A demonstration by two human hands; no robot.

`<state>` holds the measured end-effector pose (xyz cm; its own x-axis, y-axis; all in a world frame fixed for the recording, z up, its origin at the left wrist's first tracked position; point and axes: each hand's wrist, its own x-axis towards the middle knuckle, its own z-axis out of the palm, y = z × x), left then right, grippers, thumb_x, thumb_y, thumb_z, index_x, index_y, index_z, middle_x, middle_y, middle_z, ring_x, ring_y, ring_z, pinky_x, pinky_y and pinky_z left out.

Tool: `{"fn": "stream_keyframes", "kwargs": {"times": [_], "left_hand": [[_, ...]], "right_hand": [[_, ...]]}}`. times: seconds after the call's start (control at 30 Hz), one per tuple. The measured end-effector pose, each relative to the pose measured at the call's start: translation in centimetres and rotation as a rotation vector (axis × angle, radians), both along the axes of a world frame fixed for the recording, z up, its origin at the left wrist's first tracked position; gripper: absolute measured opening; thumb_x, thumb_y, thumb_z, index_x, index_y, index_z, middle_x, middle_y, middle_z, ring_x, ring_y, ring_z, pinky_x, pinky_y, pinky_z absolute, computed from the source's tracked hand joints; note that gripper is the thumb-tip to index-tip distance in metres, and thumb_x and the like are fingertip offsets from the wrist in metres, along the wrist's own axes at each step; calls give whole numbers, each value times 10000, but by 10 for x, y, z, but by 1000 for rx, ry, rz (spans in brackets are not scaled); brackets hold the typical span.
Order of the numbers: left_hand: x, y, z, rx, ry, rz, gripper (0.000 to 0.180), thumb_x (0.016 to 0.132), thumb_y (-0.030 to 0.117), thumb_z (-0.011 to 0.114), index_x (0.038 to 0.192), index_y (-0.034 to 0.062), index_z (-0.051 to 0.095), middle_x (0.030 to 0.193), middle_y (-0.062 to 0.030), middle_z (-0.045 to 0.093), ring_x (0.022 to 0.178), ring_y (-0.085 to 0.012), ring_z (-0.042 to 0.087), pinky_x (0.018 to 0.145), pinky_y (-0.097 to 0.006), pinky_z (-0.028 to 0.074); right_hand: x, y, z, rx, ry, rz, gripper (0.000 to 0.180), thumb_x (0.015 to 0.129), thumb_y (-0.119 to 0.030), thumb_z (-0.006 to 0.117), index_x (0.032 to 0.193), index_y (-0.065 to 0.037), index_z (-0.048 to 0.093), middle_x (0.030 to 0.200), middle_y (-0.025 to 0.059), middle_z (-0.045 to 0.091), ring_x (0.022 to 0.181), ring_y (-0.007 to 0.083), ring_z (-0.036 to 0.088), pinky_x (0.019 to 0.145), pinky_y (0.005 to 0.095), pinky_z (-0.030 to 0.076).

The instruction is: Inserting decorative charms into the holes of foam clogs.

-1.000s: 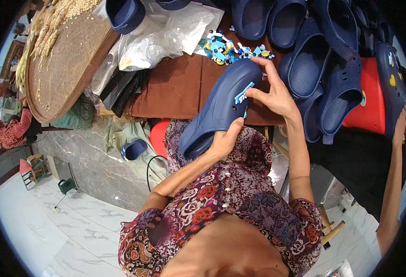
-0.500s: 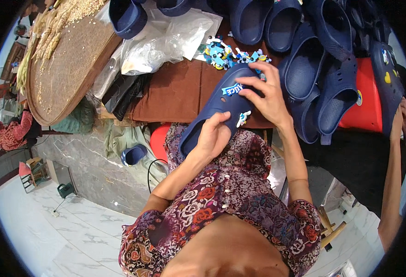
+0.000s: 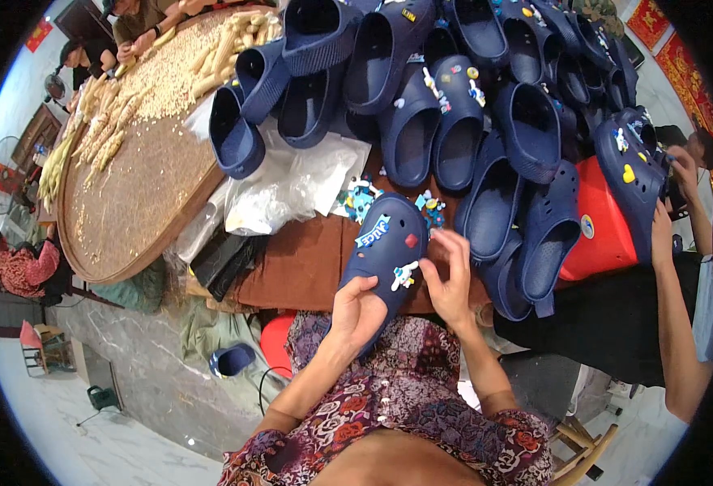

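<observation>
My left hand (image 3: 359, 312) grips a navy blue clog (image 3: 381, 263) by its side, thumb on top and fingers underneath, toe pointing away from me. On the clog's upper sit a blue-and-white lettered charm (image 3: 374, 232) and a white cartoon-figure charm (image 3: 405, 275). A small red patch shows near the toe; I cannot tell what it is. To the clog's right is my right hand (image 3: 451, 282), thumb and fingers apart, with nothing visible between them. Just beyond the toe lies a pile of small colourful charms (image 3: 358, 198), partly hidden by the clog.
Many navy clogs (image 3: 458, 105) are heaped along the far side of the brown cloth (image 3: 292, 271). A round woven tray (image 3: 142, 182) of corn stands at left beside plastic bags (image 3: 279, 182). At right, another person's hand (image 3: 662, 235) touches a charm-covered clog (image 3: 630, 182) near a red box (image 3: 591, 219).
My right hand has come off the lettered charm to the clog's right side, leaving that charm uncovered. The view has tilted up, showing more of the heap and people at the far left.
</observation>
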<state>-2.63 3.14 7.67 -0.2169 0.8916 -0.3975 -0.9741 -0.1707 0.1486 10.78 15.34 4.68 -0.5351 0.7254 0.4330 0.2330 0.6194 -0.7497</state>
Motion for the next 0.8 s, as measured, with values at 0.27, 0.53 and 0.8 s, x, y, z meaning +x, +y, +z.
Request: {"fn": "stream_keyframes", "kwargs": {"times": [0.27, 0.53, 0.8], "left_hand": [[-9, 46, 28, 165, 3, 95, 550, 824, 19, 522, 1360, -5, 405, 1361, -183, 496, 1284, -341, 466, 1142, -487, 323], [-4, 101, 65, 336, 155, 92, 445, 898, 123, 559, 1314, 9, 447, 1395, -147, 484, 1278, -277, 468, 1139, -437, 312], [-1, 102, 37, 173, 908, 271, 594, 909, 13, 515, 1477, 25, 339, 1462, -150, 403, 1349, -253, 412, 1119, -381, 340]], "right_hand": [[28, -71, -35, -674, 112, 231, 900, 800, -176, 783, 1479, -5, 218, 1286, 185, 512, 1102, 262, 573, 889, 372, 506], [-7, -39, -22, -530, 285, 100, 566, 934, -99, 607, 1392, 24, 298, 1246, 180, 521, 1072, 187, 572, 871, 309, 498], [-49, 85, 21, -509, 329, 8, 397, 980, -199, 540, 1284, 19, 407, 973, 115, 608, 688, 132, 609, 568, 258, 516]]}}
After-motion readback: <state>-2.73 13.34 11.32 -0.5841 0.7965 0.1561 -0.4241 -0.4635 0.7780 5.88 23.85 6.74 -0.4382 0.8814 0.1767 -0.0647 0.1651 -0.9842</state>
